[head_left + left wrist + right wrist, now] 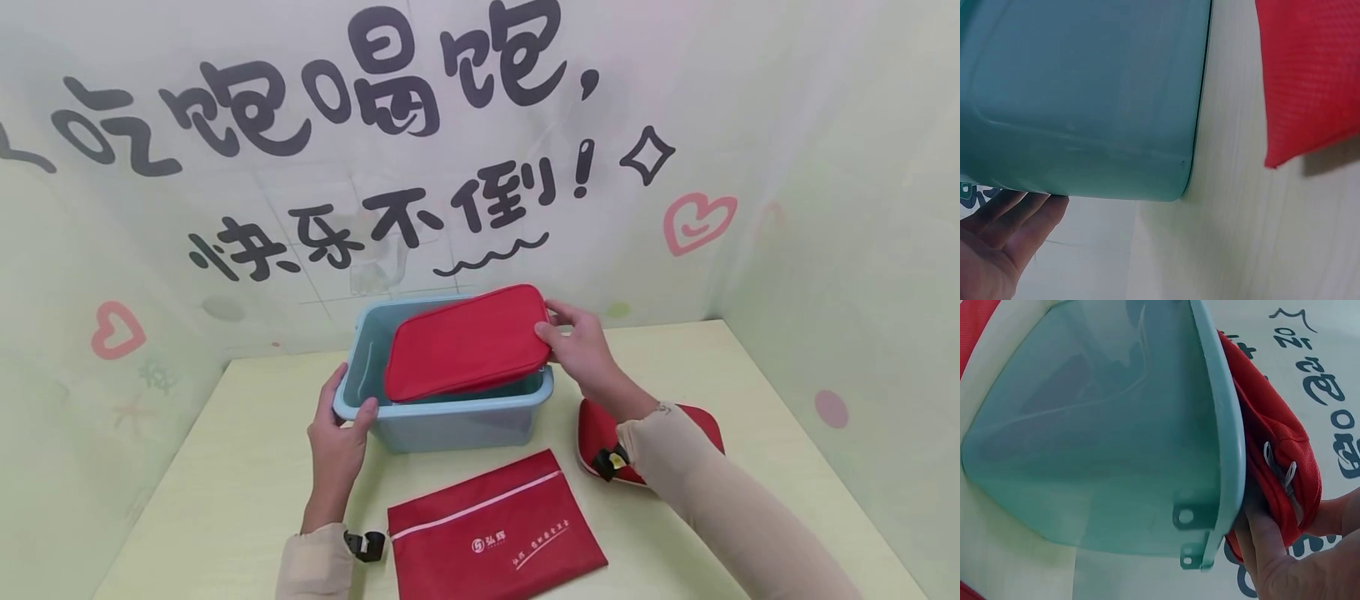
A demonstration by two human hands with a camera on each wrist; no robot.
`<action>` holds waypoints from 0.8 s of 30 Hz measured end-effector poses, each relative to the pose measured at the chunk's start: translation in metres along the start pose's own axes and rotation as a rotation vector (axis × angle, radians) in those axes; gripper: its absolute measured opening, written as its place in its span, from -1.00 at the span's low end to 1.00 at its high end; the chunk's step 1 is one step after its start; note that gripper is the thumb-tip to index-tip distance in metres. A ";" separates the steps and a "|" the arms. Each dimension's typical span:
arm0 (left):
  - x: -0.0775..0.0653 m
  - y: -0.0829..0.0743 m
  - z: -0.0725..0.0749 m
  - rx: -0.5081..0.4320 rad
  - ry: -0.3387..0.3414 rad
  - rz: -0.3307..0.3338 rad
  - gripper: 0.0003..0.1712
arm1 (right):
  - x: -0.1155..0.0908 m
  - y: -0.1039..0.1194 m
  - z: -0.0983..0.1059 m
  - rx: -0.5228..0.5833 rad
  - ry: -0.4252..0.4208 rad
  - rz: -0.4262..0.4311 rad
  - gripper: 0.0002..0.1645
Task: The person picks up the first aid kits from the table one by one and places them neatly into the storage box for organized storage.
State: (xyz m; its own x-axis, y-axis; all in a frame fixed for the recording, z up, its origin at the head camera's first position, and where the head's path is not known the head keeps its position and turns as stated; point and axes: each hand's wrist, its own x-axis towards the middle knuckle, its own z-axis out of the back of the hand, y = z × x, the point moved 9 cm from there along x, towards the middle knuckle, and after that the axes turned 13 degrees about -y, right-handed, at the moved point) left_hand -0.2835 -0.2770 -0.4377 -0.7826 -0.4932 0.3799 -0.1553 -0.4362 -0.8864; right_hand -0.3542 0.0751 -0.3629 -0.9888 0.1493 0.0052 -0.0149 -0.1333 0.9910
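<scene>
A light blue plastic bin stands on the table near the back wall. My left hand grips its front left corner, thumb at the front rim; in the left wrist view its fingers lie against the outer wall. With my right hand I hold a red zippered pouch by its right end. The pouch tilts over the bin's opening, its lower left end inside the rim. Paired grey zipper pulls show on the pouch in the right wrist view, beside the bin's rim.
A flat dark red document bag with white print lies on the table in front of the bin. Another red case lies at the right, partly under my right forearm. A wall with large black lettering rises behind the table.
</scene>
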 end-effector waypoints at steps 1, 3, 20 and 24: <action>0.000 0.000 0.000 0.001 0.001 0.000 -0.19 | -0.001 0.001 -0.003 -0.009 -0.003 0.005 -0.26; -0.001 -0.001 0.000 0.005 0.003 0.004 -0.18 | -0.001 0.002 -0.007 -0.023 -0.008 0.014 -0.25; 0.000 0.003 0.001 -0.019 -0.005 0.007 -0.21 | -0.004 0.001 -0.042 -0.068 0.001 0.022 -0.25; 0.000 0.003 0.001 -0.010 -0.008 0.010 -0.22 | -0.005 0.000 -0.049 -0.068 0.053 0.037 -0.22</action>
State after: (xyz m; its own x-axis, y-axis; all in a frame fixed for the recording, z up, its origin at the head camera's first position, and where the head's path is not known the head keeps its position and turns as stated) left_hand -0.2832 -0.2786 -0.4399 -0.7794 -0.5033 0.3732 -0.1534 -0.4242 -0.8925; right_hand -0.3562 0.0257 -0.3695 -0.9953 0.0916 0.0325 0.0132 -0.2040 0.9789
